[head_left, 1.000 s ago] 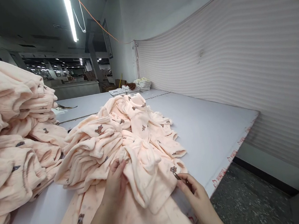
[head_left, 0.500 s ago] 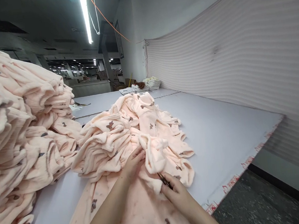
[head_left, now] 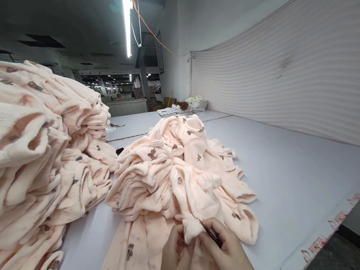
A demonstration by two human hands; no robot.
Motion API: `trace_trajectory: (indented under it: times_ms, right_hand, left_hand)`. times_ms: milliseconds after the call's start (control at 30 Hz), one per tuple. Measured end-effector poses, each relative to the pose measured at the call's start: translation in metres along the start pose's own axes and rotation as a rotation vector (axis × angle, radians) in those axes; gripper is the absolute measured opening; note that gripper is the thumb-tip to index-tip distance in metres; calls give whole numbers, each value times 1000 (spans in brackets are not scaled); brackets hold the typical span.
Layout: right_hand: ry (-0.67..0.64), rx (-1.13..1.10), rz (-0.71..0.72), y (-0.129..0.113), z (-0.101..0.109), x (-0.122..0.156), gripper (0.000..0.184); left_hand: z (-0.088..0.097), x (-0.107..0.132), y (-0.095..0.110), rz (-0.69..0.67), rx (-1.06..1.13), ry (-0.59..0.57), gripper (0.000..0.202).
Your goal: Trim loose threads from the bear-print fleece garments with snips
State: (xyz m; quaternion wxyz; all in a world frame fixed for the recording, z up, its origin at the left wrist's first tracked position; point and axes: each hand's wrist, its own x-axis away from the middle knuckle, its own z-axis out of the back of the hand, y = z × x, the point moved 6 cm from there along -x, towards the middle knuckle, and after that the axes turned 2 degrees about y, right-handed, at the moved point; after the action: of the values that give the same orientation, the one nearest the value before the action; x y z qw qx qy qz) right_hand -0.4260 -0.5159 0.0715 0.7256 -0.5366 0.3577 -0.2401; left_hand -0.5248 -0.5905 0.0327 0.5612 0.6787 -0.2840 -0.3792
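A pale pink fleece garment (head_left: 202, 193) with small brown printed figures lies bunched on the table in front of me. My left hand (head_left: 177, 252) is closed, pinching a gathered edge of it near the bottom of the view. Close beside it, my right hand (head_left: 223, 245) is closed round dark thread snips (head_left: 212, 234), their tip pointing up and left against the cloth. The right thumb and fingers are also at the fabric edge. Part of the snips is hidden in the palm.
A tall pile of similar pink garments (head_left: 40, 159) stands on the left. Stacked white and yellowish pieces (head_left: 196, 104) lie at the far end of the pale table (head_left: 283, 162). A striped cloth (head_left: 274, 76) hangs along the right wall.
My left hand has left the folds higher up and come down beside the right, now gripping the fabric edge. The view has shifted left, and the cloth edge is drawn nearer to me.
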Motion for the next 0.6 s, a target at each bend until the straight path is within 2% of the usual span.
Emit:
trace_trajectory:
  times_ms: [100, 300, 467, 600]
  right_hand:
    - [18, 417, 97, -14, 16, 5, 16]
    - [-126, 814, 281, -36, 22, 11, 29]
    - [-155, 953, 278, -41, 14, 5, 24]
    - [-127, 898, 238, -39, 13, 6, 21]
  left_hand:
    - [7, -3, 3, -51, -56, -7, 21]
    - [21, 3, 1, -172, -237, 23, 14]
    - [19, 2, 8, -274, -335, -71, 10]
    - [23, 1, 9, -265, -326, -46, 13]
